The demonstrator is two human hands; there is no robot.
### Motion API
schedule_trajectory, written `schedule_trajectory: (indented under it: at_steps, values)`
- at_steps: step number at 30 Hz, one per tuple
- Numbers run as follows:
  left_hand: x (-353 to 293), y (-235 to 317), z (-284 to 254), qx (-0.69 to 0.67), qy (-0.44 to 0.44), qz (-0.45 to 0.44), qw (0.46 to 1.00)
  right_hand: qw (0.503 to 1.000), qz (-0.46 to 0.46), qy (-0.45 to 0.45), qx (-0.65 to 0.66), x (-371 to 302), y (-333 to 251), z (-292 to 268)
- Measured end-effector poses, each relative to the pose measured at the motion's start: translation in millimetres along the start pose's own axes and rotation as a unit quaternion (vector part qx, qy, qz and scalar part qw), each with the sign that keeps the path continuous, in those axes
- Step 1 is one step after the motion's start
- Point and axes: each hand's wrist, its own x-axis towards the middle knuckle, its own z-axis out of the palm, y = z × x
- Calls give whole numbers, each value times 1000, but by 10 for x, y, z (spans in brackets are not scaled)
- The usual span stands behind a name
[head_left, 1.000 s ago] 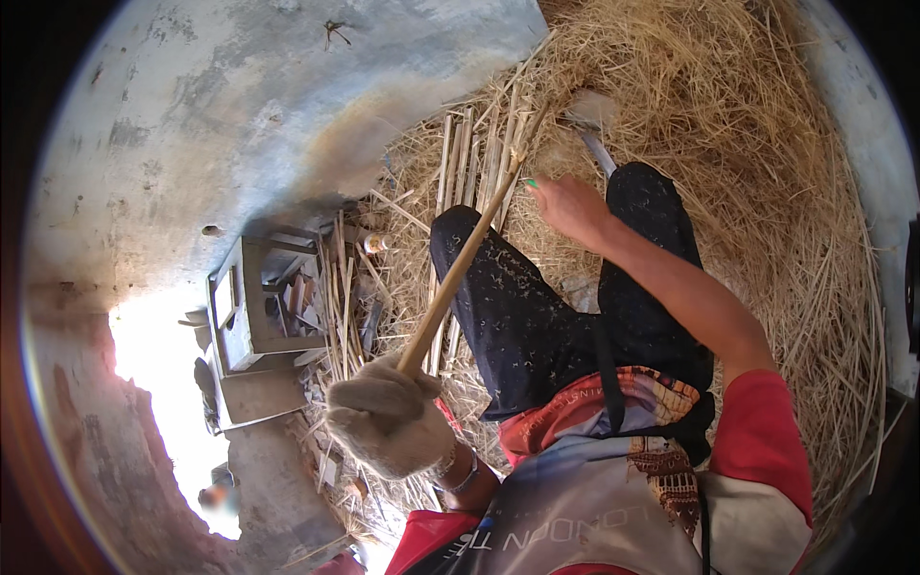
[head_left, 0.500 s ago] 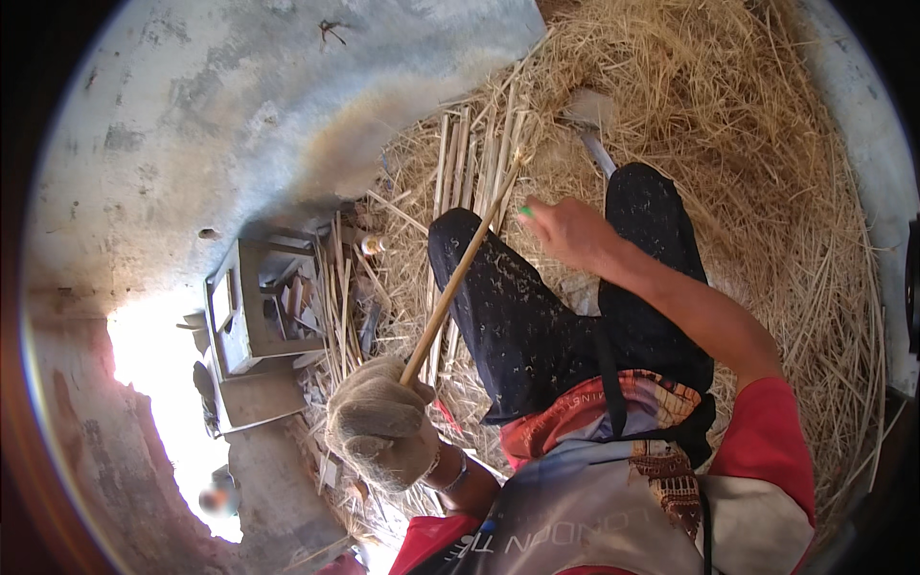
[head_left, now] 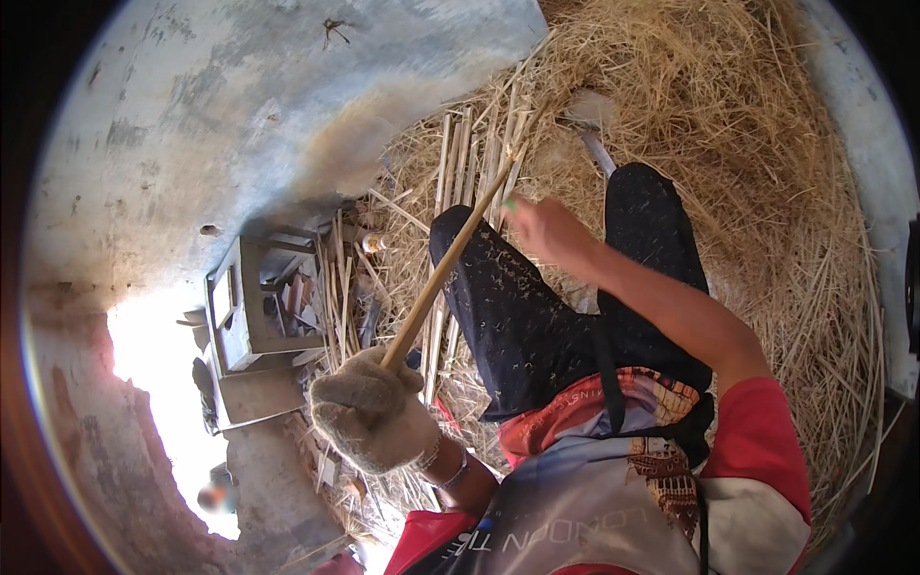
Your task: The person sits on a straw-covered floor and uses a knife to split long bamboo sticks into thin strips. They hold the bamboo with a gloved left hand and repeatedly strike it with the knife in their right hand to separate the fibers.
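Note:
My left hand (head_left: 369,407), in a thick beige work glove, is closed round the lower end of a long bamboo strip (head_left: 446,268). The strip slants up and away across my left knee, and its far end is frayed over the straw. Bare and curled, my right hand (head_left: 551,233) is beside the strip's upper part, between my knees. A small green patch shows at its fingertips; whether the fingers hold anything is hidden. Near my right knee, a flat greyish blade-like piece (head_left: 598,153) lies in the straw.
Loose straw and shavings (head_left: 747,125) cover the floor ahead and to the right. Several split strips (head_left: 458,158) lie beyond my left knee. At left stands a worn wooden box frame (head_left: 251,316) with scraps inside. A plastered wall (head_left: 211,115) rises behind it.
My left hand has shifted slightly left and up with the bamboo strip. My right hand has moved a little left, closer to the strip.

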Motion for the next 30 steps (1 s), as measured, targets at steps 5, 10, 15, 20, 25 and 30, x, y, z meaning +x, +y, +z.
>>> schedule_trajectory:
  at_steps: [5, 10, 15, 20, 25, 30]
  values:
    - [-23, -24, -5, -39, 21, -37, 998, 994, 91, -56, -16, 113, 284, -137]
    - [-54, 57, 4, -36, 93, -56, 993, 1000, 13, -20, 2, 61, -56, -40]
    - [-13, 67, 44, -35, 134, -63, 988, 996, 55, -13, -67, 217, 289, -106]
    - [30, 74, 177, 52, 193, -51, 979, 998, -21, 16, -63, 56, 90, 69]
    - [3, 43, 202, 59, 121, -26, 991, 987, 152, -51, -15, 229, 519, -112]
    - [-26, 39, 174, 23, 110, -19, 993, 991, -102, 69, -48, 116, 47, 76]
